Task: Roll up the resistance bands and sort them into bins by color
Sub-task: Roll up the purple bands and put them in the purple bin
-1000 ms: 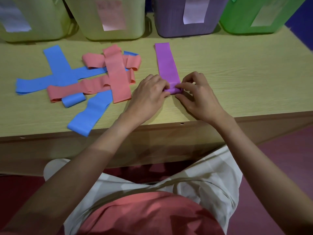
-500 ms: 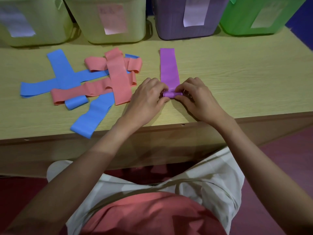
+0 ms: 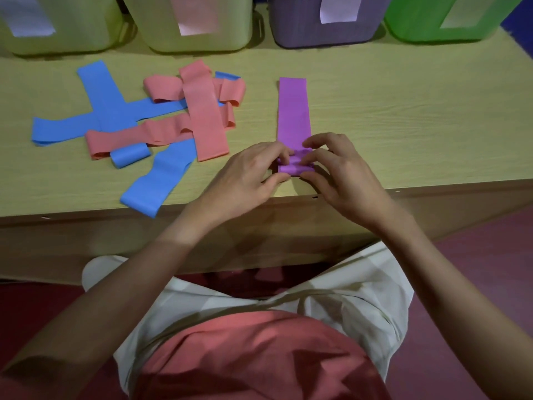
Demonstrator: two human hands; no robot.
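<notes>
A person sits at a pale wood-grain table (image 3: 403,116), seen from above. Compared with a moment ago, the roll at the near end of the purple band (image 3: 292,111) is thicker, and the flat part beyond the fingers is shorter.

Far left of the fingers, blue bands (image 3: 108,111) lie flat and crossed, thin matte strips, with one small blue roll (image 3: 129,155) beside them. Salmon-pink bands (image 3: 202,116) lie over the blue ones, some looped and creased, a short way left of the hands.

The left hand (image 3: 248,174) has its fingers curled, pinching the left end of the purple roll between thumb and fingertips. The purple band is a smooth, flat strip running straight away from the fingers toward the bins; its near end is wound into a short, tight cylinder between both hands, near the table's front edge. The right hand (image 3: 340,174) pinches the roll's right end, thumb at the near side, fingers arched over the top.

Beyond the fingers, along the back, stand two yellow-green bins (image 3: 86,30), a purple bin (image 3: 294,27) and a green bin (image 3: 418,24), plastic with rounded corners, each with a paper label.
</notes>
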